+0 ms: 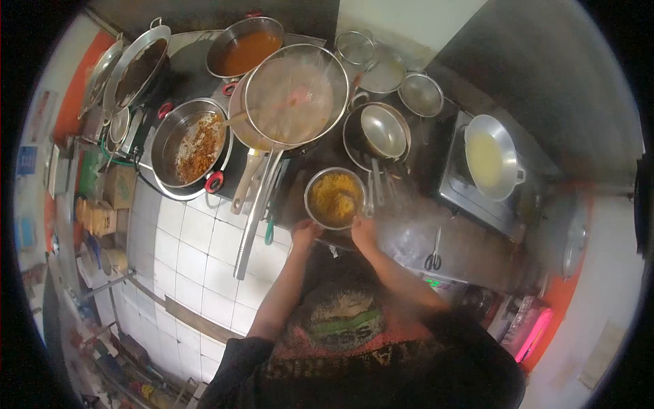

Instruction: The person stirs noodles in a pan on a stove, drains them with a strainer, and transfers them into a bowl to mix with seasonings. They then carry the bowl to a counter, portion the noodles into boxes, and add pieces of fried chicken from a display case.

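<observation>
A round metal bowl (310,217) with a yellow-orange mixture (335,194) in it is in front of my body. My left hand (305,233) grips the near left side of its rim. At the near right side, my right hand (364,230) closes on the rim too. Beside the bowl, close to my right hand, is a metal handle (370,194). Behind it lies a dark pan holding a metal bowl (383,131). My fingertips are partly hidden under the rim.
At left, a large strainer (298,95) with a long handle lies over a pot. A pan (163,146) holds browned bits, and another pot (244,49) holds orange liquid. On the right, a wok (492,157) with yellowish liquid sits on a stove. Scissors (434,255) lie on the counter.
</observation>
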The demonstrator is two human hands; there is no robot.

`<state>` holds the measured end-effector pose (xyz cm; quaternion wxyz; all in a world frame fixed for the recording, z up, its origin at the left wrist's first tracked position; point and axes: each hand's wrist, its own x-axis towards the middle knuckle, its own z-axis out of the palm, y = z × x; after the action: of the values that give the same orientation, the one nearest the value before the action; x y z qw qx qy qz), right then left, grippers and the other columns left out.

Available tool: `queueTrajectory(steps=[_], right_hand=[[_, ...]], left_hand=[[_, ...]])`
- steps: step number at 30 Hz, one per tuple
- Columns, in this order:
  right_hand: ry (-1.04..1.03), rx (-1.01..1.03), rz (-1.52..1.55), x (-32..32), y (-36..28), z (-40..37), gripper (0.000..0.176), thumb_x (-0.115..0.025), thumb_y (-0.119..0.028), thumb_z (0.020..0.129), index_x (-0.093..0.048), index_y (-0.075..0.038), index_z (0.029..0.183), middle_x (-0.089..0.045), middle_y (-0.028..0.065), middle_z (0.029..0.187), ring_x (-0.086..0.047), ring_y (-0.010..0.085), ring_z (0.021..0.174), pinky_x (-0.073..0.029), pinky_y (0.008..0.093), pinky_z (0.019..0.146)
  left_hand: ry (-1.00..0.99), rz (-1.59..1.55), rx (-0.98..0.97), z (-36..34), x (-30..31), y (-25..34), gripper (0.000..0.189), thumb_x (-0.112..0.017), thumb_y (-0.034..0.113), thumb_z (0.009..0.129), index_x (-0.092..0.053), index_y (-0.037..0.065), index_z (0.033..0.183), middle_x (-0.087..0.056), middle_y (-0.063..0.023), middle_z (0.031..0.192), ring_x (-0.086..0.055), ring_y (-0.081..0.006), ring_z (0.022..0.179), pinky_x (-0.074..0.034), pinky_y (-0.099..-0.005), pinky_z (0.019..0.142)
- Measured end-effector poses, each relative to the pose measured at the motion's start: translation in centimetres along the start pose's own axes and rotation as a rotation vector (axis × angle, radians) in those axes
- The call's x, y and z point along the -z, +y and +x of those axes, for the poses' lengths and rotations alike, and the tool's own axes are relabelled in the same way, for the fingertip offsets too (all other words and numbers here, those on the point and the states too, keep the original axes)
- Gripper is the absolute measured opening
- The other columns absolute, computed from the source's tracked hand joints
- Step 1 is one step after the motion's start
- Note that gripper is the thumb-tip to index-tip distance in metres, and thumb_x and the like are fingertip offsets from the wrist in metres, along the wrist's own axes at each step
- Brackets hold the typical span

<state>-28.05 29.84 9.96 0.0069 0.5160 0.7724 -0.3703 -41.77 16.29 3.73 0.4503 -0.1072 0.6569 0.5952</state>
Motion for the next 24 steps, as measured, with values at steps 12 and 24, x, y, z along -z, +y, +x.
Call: queueTrajectory(steps=[12,24], right_hand=[[0.068,0.109,-0.090,-0.9,0.6,0.6,0.028,-0.053,-0.024,0.086,-0.065,0.001,0.090,-0.062,0.0237,0.086,-0.058,0.0415,0.078,-0.046,0.0489,0.073],[-0.065,0.100,-0.179,2.4,-3.2,1.1,0.027,-0.051,-0.025,0.088,-0.066,-0.003,0.095,-0.064,0.0221,0.085,-0.062,0.0402,0.083,-0.048,0.0474,0.074]], left_hand=[[0.018,0.006,-0.047,-0.6,0.2,0.9,0.033,-0.061,0.006,0.079,-0.053,-0.011,0.106,-0.064,-0.0157,0.083,-0.064,-0.0220,0.068,-0.053,-0.0312,0.062],[0.086,0.039,-0.047,0.3,1.1,0.4,0.018,-0.067,-0.002,0.074,-0.060,-0.002,0.091,-0.065,-0.0109,0.081,-0.066,-0.0232,0.069,-0.056,-0.0320,0.061]])
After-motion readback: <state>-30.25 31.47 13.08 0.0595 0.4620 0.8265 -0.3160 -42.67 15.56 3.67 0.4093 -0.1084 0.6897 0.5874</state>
